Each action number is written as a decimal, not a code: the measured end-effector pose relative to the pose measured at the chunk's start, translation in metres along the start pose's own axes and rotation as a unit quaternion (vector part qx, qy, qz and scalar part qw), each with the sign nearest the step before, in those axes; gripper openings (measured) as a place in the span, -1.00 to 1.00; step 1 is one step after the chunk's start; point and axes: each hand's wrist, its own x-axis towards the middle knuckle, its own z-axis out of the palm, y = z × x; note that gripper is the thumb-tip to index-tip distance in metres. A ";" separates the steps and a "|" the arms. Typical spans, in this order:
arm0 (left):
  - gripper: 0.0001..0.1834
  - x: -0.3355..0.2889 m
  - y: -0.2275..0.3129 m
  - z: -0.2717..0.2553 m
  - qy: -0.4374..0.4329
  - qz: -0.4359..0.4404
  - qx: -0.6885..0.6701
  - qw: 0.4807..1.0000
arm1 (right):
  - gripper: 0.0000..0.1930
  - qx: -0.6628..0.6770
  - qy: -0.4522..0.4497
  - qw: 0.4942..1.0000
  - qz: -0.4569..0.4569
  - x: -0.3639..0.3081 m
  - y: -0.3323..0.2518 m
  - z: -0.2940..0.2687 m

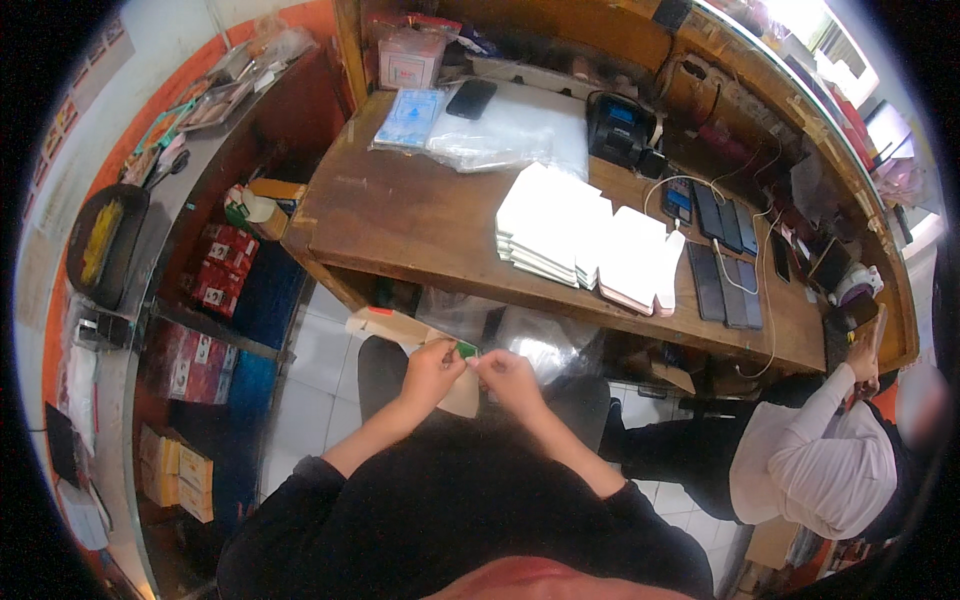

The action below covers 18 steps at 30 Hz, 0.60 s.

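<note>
Envelope [462,395], tan and flat, sits pinched between both hands just below the front edge of the wooden bench [400,215], above a white tiled floor [310,385]. Going left to right: shelves [215,300] with red boxes, the left hand [430,372] closed on the envelope's left side, a small green piece [467,349] at the fingertips, the right hand [508,380] closed on its right side, white stacks [570,235] on the bench, phones [725,265], a seated person [820,460]. The envelope's long axis runs roughly up and down in view; which end leads, I cannot tell.
</note>
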 end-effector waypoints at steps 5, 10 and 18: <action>-0.85 -0.004 0.004 0.009 -0.027 -0.053 -0.080 0.995 | -0.82 0.131 0.036 0.991 0.001 -0.006 -0.013 0.011; -0.82 -0.015 0.008 0.020 -0.090 -0.079 -0.133 0.984 | -0.83 0.058 0.152 0.979 -0.120 -0.002 0.001 0.025; -0.64 -0.004 -0.002 0.006 -0.080 -0.031 -0.058 0.995 | -0.77 -0.233 0.138 0.911 -0.310 -0.010 -0.041 0.008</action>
